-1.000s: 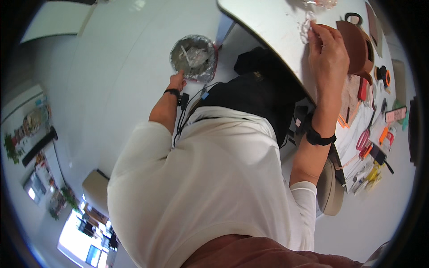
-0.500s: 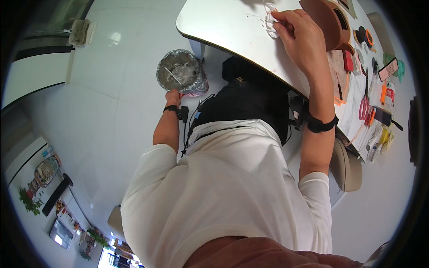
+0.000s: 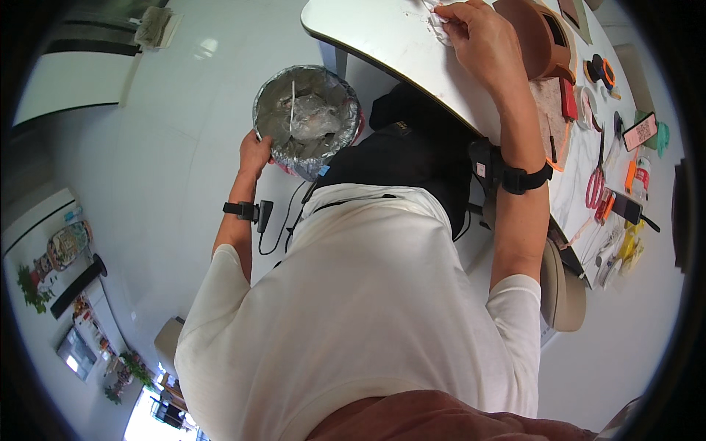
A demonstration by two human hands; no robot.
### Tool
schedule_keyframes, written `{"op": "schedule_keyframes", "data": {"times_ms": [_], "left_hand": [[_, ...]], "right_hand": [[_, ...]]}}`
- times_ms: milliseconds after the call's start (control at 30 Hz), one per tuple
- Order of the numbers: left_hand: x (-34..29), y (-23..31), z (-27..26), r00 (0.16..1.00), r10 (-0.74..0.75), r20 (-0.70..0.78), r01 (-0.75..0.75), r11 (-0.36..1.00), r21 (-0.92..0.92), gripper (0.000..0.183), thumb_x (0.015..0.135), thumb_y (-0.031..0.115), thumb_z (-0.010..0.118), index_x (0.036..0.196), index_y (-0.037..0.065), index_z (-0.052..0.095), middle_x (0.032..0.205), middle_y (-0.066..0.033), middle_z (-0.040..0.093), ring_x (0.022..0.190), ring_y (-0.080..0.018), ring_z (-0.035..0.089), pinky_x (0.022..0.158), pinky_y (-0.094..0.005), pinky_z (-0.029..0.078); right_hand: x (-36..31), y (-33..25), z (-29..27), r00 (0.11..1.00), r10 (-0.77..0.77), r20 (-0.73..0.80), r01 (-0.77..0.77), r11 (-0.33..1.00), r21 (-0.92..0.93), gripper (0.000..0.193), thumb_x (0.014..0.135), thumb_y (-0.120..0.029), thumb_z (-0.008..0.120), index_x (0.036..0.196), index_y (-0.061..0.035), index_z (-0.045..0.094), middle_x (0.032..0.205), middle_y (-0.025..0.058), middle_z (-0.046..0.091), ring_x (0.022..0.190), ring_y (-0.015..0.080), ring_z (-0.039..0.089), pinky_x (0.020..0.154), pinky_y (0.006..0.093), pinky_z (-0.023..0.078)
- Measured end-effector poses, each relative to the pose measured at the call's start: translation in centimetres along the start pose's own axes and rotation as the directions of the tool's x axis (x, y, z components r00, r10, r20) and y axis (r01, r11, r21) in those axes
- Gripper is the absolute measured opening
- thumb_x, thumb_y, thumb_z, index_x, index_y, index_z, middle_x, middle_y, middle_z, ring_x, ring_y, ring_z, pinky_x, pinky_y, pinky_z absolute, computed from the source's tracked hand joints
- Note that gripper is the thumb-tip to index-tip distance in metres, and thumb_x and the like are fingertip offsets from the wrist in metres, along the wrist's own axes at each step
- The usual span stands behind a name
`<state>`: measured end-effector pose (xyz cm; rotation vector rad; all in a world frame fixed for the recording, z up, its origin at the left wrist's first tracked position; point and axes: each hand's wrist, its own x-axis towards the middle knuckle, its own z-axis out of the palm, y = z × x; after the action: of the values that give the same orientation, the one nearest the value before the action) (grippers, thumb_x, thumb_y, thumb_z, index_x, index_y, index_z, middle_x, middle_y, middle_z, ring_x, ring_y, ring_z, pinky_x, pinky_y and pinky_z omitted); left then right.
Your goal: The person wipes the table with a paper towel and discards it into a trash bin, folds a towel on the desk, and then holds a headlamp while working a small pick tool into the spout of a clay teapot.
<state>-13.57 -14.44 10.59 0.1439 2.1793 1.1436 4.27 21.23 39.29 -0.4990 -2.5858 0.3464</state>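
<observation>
My left hand (image 3: 256, 153) is closed on the near left rim of a round trash bin (image 3: 303, 159) lined with silver foil-like film. Inside the bin lie crumpled clear plastic (image 3: 316, 117) and a thin white stick (image 3: 293, 103). The bin stands out beyond the left edge of the white table (image 3: 382, 37). On the tabletop, my right hand (image 3: 485, 44) pinches a crumpled white tissue (image 3: 437, 28), with small dark crumbs beside it. A brown curved leather-like piece (image 3: 526, 37) stands just right of that hand.
To the right on the table lie red-handled scissors (image 3: 596, 189), a red tool (image 3: 568, 99), a phone with a pink screen (image 3: 640, 132), a small bottle (image 3: 641, 173) and a black-and-orange round object (image 3: 603, 71). A beige chair (image 3: 562, 294) stands at the table's near side.
The bin appears larger and closer, raised and tipped so more of its inside shows. My left hand has moved left with it. My right hand has slid slightly forward and left with the tissue.
</observation>
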Motion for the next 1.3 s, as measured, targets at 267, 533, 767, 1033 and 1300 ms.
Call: {"op": "schedule_keyframes", "data": {"times_ms": [267, 533, 767, 1033, 1300], "left_hand": [[-5.9, 2.1, -0.2, 0.992, 0.11, 0.058, -0.117, 0.986, 0.12, 0.026, 0.087, 0.016, 0.056, 0.098, -0.006, 0.065, 0.069, -0.011, 0.064, 0.05, -0.0198, 0.06, 0.048, -0.0349, 0.049], [-11.2, 6.2, 2.4, 0.995, 0.091, 0.04, -0.098, 0.973, 0.21, 0.031, 0.086, 0.019, 0.056, 0.103, -0.004, 0.069, 0.075, -0.0142, 0.067, 0.057, -0.0206, 0.061, 0.055, -0.0369, 0.051], [-15.0, 8.9, 2.8, 0.954, 0.298, 0.038, -0.286, 0.861, 0.422, 0.04, 0.084, 0.027, 0.055, 0.102, -0.006, 0.069, 0.089, -0.0256, 0.071, 0.083, -0.0365, 0.069, 0.079, -0.0444, 0.053], [-18.1, 12.2, 3.9, 0.888, 0.434, 0.151, -0.445, 0.727, 0.524, 0.043, 0.084, 0.031, 0.053, 0.102, -0.005, 0.068, 0.097, -0.0321, 0.068, 0.093, -0.0471, 0.065, 0.086, -0.0506, 0.05], [-17.3, 11.5, 1.9, 0.871, 0.452, 0.194, -0.482, 0.702, 0.524, 0.041, 0.083, 0.029, 0.054, 0.099, -0.006, 0.068, 0.096, -0.0316, 0.068, 0.094, -0.047, 0.065, 0.086, -0.0506, 0.05]], "right_hand": [[-3.2, 2.0, -1.8, 0.996, -0.084, -0.038, 0.084, 0.996, 0.006, 0.014, 0.082, -0.004, 0.065, 0.09, -0.0021, 0.076, 0.086, 0.0216, 0.068, 0.081, 0.0403, 0.067, 0.074, 0.0462, 0.054], [-5.9, 4.8, -4.2, 0.989, -0.119, -0.085, 0.127, 0.988, 0.091, 0.012, 0.082, -0.006, 0.066, 0.087, -0.0003, 0.075, 0.085, 0.0239, 0.067, 0.082, 0.0415, 0.067, 0.076, 0.047, 0.054], [-8.2, 4.3, -5.9, 0.972, -0.204, -0.118, 0.22, 0.966, 0.135, 0.012, 0.081, -0.005, 0.065, 0.085, -0.0007, 0.075, 0.084, 0.0245, 0.067, 0.082, 0.0413, 0.067, 0.075, 0.0472, 0.053], [-12.5, 0.0, -5.1, 0.881, -0.474, 0.006, 0.47, 0.874, 0.12, 0.018, 0.084, -0.009, 0.073, 0.101, -0.0075, 0.078, 0.09, 0.0139, 0.069, 0.084, 0.0341, 0.068, 0.076, 0.04, 0.055], [-11.8, 2.2, -7.9, 0.985, -0.125, -0.121, 0.11, 0.986, -0.126, 0.021, 0.086, -0.017, 0.069, 0.102, -0.0111, 0.08, 0.093, 0.0169, 0.074, 0.083, 0.0351, 0.071, 0.078, 0.0431, 0.056]]}}
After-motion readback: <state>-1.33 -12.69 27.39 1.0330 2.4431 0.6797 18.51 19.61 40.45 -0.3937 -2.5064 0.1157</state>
